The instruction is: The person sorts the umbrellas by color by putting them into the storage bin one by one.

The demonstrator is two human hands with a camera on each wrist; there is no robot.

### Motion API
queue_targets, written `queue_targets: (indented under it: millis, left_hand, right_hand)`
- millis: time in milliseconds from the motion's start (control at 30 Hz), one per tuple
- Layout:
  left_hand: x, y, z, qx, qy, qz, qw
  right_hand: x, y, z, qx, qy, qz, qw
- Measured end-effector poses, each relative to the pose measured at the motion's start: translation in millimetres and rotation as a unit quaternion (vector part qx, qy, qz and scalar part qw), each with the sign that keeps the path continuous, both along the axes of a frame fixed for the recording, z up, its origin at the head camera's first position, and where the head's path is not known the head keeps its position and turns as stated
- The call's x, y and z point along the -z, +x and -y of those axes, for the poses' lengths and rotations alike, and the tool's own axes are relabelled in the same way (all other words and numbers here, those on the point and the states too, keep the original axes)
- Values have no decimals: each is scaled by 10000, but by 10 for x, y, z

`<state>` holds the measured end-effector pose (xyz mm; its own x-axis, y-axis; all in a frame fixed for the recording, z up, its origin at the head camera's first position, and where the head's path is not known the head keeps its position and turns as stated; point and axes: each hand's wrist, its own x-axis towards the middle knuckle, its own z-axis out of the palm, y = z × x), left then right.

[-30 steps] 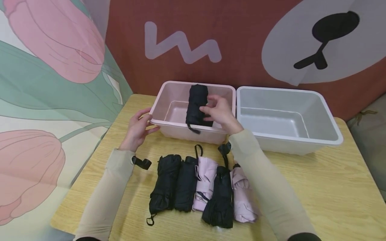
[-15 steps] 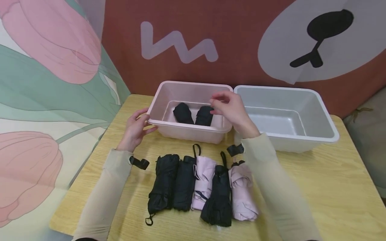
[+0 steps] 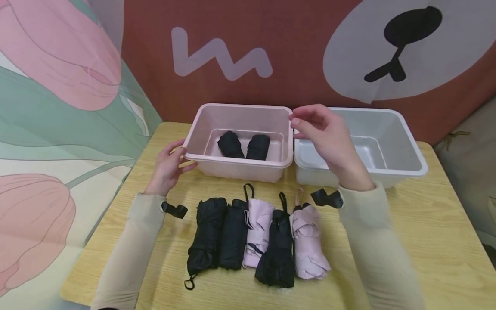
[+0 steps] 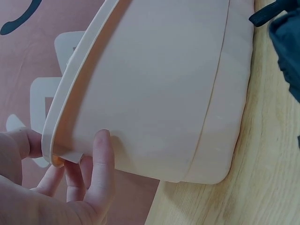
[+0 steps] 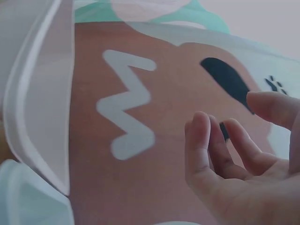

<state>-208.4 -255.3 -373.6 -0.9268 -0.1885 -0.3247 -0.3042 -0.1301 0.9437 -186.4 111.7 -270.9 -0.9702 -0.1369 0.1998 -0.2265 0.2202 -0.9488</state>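
Note:
My left hand (image 3: 167, 168) holds the left corner of the pink plastic bin (image 3: 240, 168); in the left wrist view the thumb lies over the rim and the fingers (image 4: 104, 159) sit beneath it. Two black folded umbrellas (image 3: 258, 147) lie side by side inside the bin. Between the two bins' rims and above them hovers my right hand (image 3: 327, 137), its fingers loosely bent around nothing, as the right wrist view also shows. A row of folded umbrellas lies on the table nearer me: three black ones (image 3: 206, 234) and two pink ones (image 3: 310, 243).
A pale grey bin (image 3: 391, 172) stands right beside the pink one, partly covered by my right hand. Both bins sit at the back of the wooden table (image 3: 422, 241), against a printed brown backdrop (image 3: 232, 17). Wrist loops stick up from several umbrellas in the row.
My right hand has let go of a black umbrella, which now lies in the pink bin next to another, and has moved right and up. The left hand keeps its place at the bin's corner.

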Motion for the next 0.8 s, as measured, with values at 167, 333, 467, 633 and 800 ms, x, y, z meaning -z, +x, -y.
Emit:
queue_targets:
  millis: [167, 333, 467, 633, 800]
  left_hand:
    - [-1, -2, 10, -18, -8, 23, 10000]
    - [2, -17, 11, -30, 3, 10, 10000]
    - [4, -22, 20, -16, 31, 9, 10000]
    - [12, -21, 27, -16, 19, 29, 10000]
    - [23, -22, 20, -14, 51, -6, 10000]
  right_hand:
    - [-78, 160, -113, -20, -118, -370, 9992]
    - [-112, 292, -238, -119, -376, -596, 9974]
    - [-132, 377, -324, -127, -564, -745, 9955]
    - [-115, 469, -416, -56, -754, -915, 9929]
    - [16, 573, -518, 100, -584, -852, 9946]
